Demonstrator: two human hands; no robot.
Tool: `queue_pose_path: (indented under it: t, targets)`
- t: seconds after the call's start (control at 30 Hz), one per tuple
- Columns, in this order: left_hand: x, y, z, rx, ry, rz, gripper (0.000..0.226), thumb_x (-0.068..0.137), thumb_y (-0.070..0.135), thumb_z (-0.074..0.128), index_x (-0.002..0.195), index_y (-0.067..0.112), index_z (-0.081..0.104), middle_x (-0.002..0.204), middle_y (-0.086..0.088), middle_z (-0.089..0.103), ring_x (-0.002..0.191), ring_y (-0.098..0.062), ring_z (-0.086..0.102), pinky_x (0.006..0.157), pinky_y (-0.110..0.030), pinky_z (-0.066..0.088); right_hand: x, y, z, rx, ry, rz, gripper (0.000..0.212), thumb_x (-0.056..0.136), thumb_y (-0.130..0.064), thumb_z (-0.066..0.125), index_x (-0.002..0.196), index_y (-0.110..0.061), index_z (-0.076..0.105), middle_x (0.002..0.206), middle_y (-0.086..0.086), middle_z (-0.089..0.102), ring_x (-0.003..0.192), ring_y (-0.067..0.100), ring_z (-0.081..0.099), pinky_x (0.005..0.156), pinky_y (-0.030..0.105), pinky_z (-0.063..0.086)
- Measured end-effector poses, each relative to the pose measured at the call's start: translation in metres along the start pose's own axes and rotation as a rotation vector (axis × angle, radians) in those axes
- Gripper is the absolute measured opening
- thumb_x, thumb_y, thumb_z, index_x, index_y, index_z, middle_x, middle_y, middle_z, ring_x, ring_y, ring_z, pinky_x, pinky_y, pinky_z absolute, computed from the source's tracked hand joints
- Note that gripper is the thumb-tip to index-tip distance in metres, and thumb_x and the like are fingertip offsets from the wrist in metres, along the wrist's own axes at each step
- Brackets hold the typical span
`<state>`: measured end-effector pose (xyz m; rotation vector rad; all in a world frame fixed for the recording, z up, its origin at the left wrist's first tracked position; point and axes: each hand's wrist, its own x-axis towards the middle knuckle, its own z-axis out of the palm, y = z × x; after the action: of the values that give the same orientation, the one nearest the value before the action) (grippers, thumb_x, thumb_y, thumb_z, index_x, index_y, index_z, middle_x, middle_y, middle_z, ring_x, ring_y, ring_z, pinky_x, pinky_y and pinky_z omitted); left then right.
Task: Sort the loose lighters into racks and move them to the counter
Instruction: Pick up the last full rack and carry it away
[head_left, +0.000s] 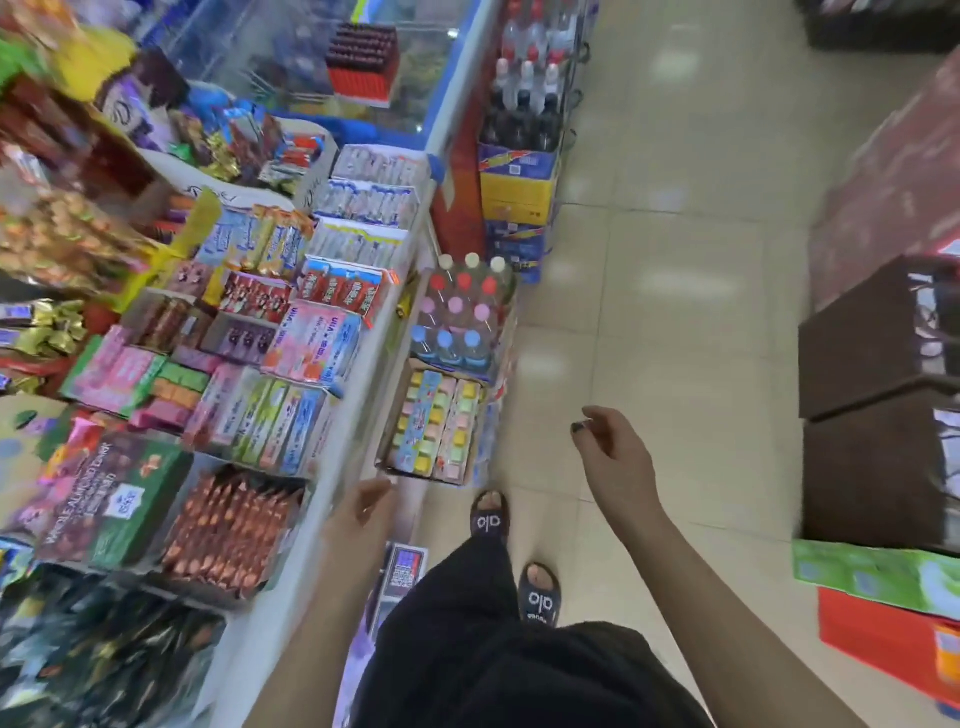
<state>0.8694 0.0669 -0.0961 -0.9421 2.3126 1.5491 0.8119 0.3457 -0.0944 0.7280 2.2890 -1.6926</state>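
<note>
A rack of red lighters (361, 61) with dark tops stands on the glass counter (291, 62) at the top of the view. My left hand (363, 512) hangs beside the white edge of the snack shelf, fingers loosely curled, holding nothing. My right hand (610, 441) is out over the tiled floor, fingers relaxed and empty. No loose lighters show. Both hands are far from the rack.
The snack shelf (218, 332) on the left is packed with candy and gum boxes. Bottle packs (462, 317) and drink crates (519, 171) line its foot. Brown boxes (878, 405) and a green carton (878, 571) stand on the right. A tiled aisle (675, 260) runs ahead.
</note>
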Motion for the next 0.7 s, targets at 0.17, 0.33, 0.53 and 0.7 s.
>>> queue_pose_path:
  t: [0.17, 0.33, 0.53, 0.7]
  targets:
    - [0.077, 0.059, 0.034, -0.022, -0.060, 0.016, 0.011, 0.100, 0.020, 0.066, 0.106, 0.029, 0.070, 0.105, 0.004, 0.074, 0.104, -0.022, 0.070, 0.096, -0.044, 0.055, 0.056, -0.015, -0.002, -0.025, 0.028, 0.050, 0.024, 0.101, -0.022, 0.060, 0.125, -0.027, 0.062, 0.109, -0.011, 0.067, 0.099, -0.007, 0.059, 0.071, 0.002, 0.040]
    - [0.163, 0.136, 0.066, -0.011, -0.142, 0.079, 0.010, 0.101, 0.022, 0.064, 0.110, 0.026, 0.068, 0.110, 0.003, 0.072, 0.106, -0.016, 0.068, 0.091, -0.037, 0.054, 0.103, -0.023, -0.013, -0.069, 0.065, 0.140, 0.024, 0.102, -0.021, 0.059, 0.125, -0.024, 0.063, 0.110, -0.012, 0.068, 0.102, -0.007, 0.059, 0.074, 0.006, 0.039]
    - [0.230, 0.208, 0.110, 0.019, -0.198, 0.158, 0.010, 0.100, 0.023, 0.066, 0.107, 0.030, 0.068, 0.109, 0.011, 0.071, 0.099, 0.000, 0.066, 0.084, -0.024, 0.050, 0.171, -0.047, -0.034, -0.067, 0.101, 0.204, 0.018, 0.101, -0.019, 0.059, 0.118, -0.023, 0.065, 0.106, -0.017, 0.067, 0.097, -0.006, 0.060, 0.069, 0.003, 0.040]
    - [0.268, 0.238, 0.154, 0.054, -0.170, 0.123, 0.012, 0.098, 0.018, 0.070, 0.107, 0.026, 0.072, 0.101, 0.009, 0.075, 0.091, -0.002, 0.070, 0.083, -0.028, 0.053, 0.256, -0.078, -0.055, -0.058, 0.056, 0.182, 0.016, 0.100, -0.015, 0.059, 0.109, -0.026, 0.066, 0.104, -0.016, 0.069, 0.097, -0.005, 0.061, 0.068, -0.002, 0.038]
